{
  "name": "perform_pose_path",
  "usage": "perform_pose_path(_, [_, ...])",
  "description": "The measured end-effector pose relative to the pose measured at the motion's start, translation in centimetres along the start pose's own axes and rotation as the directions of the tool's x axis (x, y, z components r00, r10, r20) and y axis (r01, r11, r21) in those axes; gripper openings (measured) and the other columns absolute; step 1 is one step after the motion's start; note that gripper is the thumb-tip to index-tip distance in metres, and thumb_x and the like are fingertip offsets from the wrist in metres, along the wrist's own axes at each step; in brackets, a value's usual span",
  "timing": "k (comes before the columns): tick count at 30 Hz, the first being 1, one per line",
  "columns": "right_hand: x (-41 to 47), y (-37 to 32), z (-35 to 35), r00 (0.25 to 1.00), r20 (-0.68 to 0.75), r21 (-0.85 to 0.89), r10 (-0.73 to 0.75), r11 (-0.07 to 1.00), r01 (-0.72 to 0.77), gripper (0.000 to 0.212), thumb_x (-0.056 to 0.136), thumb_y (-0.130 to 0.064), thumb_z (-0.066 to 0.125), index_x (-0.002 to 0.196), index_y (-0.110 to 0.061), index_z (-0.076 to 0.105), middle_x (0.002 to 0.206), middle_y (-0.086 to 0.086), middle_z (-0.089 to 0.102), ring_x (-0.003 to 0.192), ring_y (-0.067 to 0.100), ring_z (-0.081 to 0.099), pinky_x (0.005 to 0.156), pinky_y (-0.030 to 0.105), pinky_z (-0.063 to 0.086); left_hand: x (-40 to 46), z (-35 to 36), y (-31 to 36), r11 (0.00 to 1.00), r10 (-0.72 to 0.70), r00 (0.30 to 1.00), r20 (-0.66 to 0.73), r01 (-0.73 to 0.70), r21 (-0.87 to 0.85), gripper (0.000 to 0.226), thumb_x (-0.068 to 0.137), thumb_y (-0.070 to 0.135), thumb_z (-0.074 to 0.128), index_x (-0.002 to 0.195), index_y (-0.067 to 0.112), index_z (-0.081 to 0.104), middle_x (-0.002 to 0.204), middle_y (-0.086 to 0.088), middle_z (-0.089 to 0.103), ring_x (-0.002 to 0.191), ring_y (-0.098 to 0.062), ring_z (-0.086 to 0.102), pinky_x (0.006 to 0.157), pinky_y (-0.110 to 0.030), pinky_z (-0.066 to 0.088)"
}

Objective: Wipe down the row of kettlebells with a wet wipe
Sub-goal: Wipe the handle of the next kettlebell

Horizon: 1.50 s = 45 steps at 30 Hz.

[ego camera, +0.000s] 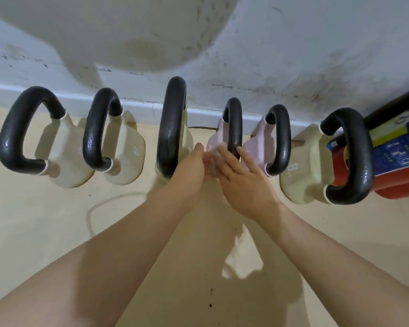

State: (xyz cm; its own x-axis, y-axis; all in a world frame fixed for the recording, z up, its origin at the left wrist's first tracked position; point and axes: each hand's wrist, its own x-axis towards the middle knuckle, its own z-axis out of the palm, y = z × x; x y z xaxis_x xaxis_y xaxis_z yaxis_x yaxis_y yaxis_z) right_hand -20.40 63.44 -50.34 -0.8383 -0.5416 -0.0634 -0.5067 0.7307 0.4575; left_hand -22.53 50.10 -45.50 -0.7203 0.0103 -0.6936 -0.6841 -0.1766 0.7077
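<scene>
The thin white wet wipe lies against the pink kettlebell with a black loop handle, 4th of 6 on the floor, under the flat-fingered right hand, while the left hand has a hold I cannot tell, so wrapping the handle fully should clean best.

Six kettlebells stand in a row on the floor along the wall. My left hand and right hand meet at the pink kettlebell, fourth from the left, with the wet wipe bunched between them. My right fingers lie straight against its black handle.
</scene>
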Motion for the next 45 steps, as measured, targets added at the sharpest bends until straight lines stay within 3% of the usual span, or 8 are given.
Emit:
perform_pose_path(6, [1.3,2.1,-1.1,0.997,0.012,-0.27,-0.08,0.959,0.08,0.036,0.082,-0.021,0.043,0.107,-0.016,0.068,0.115,0.0,0.068,0.121,0.022,0.055,0.112,0.041,0.016,0.6,0.0,-0.8,0.996,0.035,0.999,-0.016,-0.034,0.081,0.047,0.1,0.037,0.028,0.117,0.007,0.059,0.095,-0.003,0.064,0.081,-0.014,0.06,0.08,-0.026,0.048])
perform_pose_path(10, [0.7,0.6,-0.4,0.994,0.016,-0.172,-0.104,0.979,0.105,0.053,0.087,-0.011,0.018,0.111,-0.011,0.066,0.11,0.001,0.069,0.114,0.022,0.059,0.112,0.039,0.018,0.9,-0.3,-1.6,0.988,0.042,0.999,-0.032,-0.036,0.153,0.048,0.099,0.044,0.025,0.107,0.013,0.06,0.085,0.004,0.063,0.075,-0.014,0.06,0.087,-0.034,0.047])
perform_pose_path(21, [1.1,1.5,-0.1,0.997,-0.074,0.013,-0.03,0.999,0.031,0.052,0.085,-0.021,0.029,0.128,-0.013,0.055,0.137,0.0,0.054,0.134,0.02,0.042,0.114,0.041,0.012,0.6,0.1,-1.5,0.999,0.019,0.998,-0.057,-0.017,0.045,0.059,0.096,0.054,0.015,0.082,0.019,0.06,0.083,-0.001,0.065,0.073,-0.018,0.06,0.07,-0.029,0.047])
perform_pose_path(26, [2.7,-0.3,-2.6,0.844,0.095,0.69,0.528,0.577,-0.438,0.066,0.092,-0.013,0.048,0.148,-0.008,0.013,0.158,0.012,0.009,0.145,0.027,0.013,0.118,0.042,0.017,0.0,0.6,-1.6,0.999,0.019,1.0,0.001,-0.019,0.043,0.063,0.096,0.054,0.015,0.083,0.016,0.064,0.078,0.0,0.068,0.075,-0.017,0.063,0.081,-0.034,0.049])
perform_pose_path(33, [6.6,3.6,-2.1,0.85,0.166,0.721,0.5,0.527,-0.451,0.056,0.097,-0.017,0.03,0.148,-0.008,0.008,0.159,0.007,0.005,0.146,0.017,0.007,0.112,0.032,-0.014,0.6,2.0,-0.5,0.988,0.102,0.993,-0.06,-0.094,0.123,0.063,0.098,0.049,0.015,0.115,0.008,0.061,0.08,0.0,0.065,0.071,-0.014,0.058,0.065,-0.027,0.043])
perform_pose_path(38, [4.2,3.1,-2.2,0.932,0.104,0.758,0.348,0.579,-0.301,0.057,0.094,-0.015,0.038,0.147,-0.006,0.019,0.159,0.007,0.005,0.147,0.017,-0.001,0.118,0.043,-0.01,0.4,2.1,0.1,0.963,0.189,0.979,-0.072,-0.171,0.21,0.062,0.098,0.046,0.014,0.121,0.014,0.061,0.106,-0.002,0.065,0.082,-0.009,0.056,0.072,-0.024,0.037])
perform_pose_path(43, [7.7,6.4,-1.3,0.877,0.345,0.891,0.334,0.177,-0.418,0.049,0.095,-0.021,0.03,0.144,-0.026,0.027,0.158,-0.012,0.01,0.146,0.011,0.005,0.118,0.051,-0.003,0.6,1.9,0.2,0.954,0.215,0.974,-0.072,-0.193,0.23,0.063,0.098,0.047,0.015,0.111,0.011,0.065,0.104,-0.004,0.066,0.091,-0.017,0.056,0.079,-0.029,0.036])
perform_pose_path(45, [6.9,6.0,-1.8,0.911,0.209,0.893,0.355,0.31,-0.325,0.043,0.093,-0.014,0.037,0.135,-0.015,0.043,0.153,-0.004,0.027,0.145,0.019,0.013,0.117,0.042,0.002,0.5,1.2,0.0,0.951,0.216,0.975,-0.05,-0.199,0.235,0.06,0.098,0.047,0.016,0.1,0.015,0.067,0.094,-0.001,0.068,0.088,-0.015,0.058,0.078,-0.029,0.04])
